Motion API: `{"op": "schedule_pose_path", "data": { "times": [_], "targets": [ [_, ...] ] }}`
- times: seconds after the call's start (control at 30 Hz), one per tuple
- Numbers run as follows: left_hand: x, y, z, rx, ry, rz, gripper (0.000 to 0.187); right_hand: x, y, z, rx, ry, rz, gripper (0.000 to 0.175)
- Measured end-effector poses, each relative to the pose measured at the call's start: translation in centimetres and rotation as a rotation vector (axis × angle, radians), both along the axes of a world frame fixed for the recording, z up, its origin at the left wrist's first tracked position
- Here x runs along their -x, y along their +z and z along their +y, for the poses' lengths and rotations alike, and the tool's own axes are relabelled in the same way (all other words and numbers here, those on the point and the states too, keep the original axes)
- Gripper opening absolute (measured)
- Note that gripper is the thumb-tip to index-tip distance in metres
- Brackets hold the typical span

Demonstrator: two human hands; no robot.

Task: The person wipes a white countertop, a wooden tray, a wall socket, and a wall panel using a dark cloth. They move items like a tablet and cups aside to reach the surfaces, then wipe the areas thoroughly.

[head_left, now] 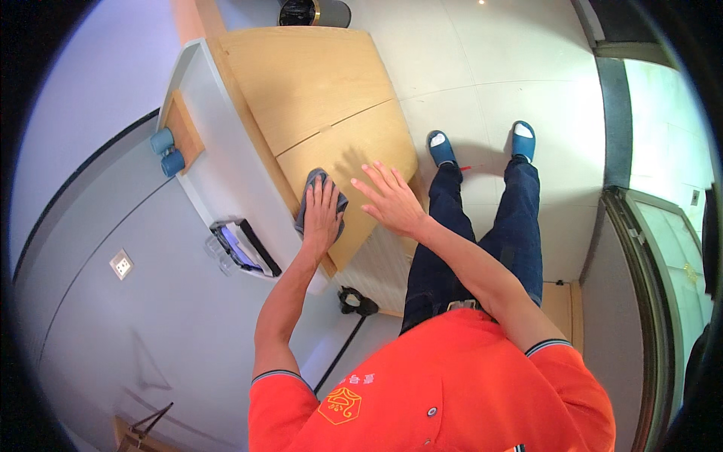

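My left hand [321, 217] lies palm down on a folded grey cloth [308, 210], pressing it against a light wooden cabinet [339, 76] near the edge by the white ledge. Its fingers are stretched over the cloth, and part of the cloth is hidden beneath them. To the right, my right hand [395, 200] is spread with nothing in it. It hovers near the cabinet, and a hand-shaped shadow falls on the wood. A straight seam with a small notch crosses the wooden surface.
The white ledge [226, 152] bears a wooden tray [189, 135] with two blue cups [173, 163], and a black holder [257, 246] beside clear glasses [219, 254]. A bin [333, 14] stands beyond the cabinet. A glass door [666, 237] is at right. A wall socket [121, 264] is at left.
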State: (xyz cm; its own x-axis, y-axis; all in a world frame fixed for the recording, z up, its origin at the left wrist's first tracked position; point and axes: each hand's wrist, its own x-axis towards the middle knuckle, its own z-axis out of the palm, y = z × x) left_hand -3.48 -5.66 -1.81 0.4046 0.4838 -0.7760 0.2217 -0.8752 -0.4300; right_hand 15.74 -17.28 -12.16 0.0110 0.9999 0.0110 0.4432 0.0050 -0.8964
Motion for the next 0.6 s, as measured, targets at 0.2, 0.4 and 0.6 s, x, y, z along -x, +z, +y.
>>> {"op": "schedule_pose_path", "data": {
  "times": [0.2, 0.4, 0.6],
  "targets": [
    [-3.1, -0.5, 6.7, -0.02, -0.056, -0.096, 0.072, 3.8, -2.8, 2.1, 0.057, -0.127, 0.106, 0.065],
    [-4.7, -1.5, 11.0, -0.186, -0.148, -0.163, 0.069, 6.8, -3.9, 6.1, 0.038, -0.278, 0.21, 0.065],
    [-2.3, -3.6, 5.0, 0.021, -0.154, 0.041, 0.078, 8.3, -5.3, 5.1, 0.063, -0.317, 0.279, 0.065]
  ]
}}
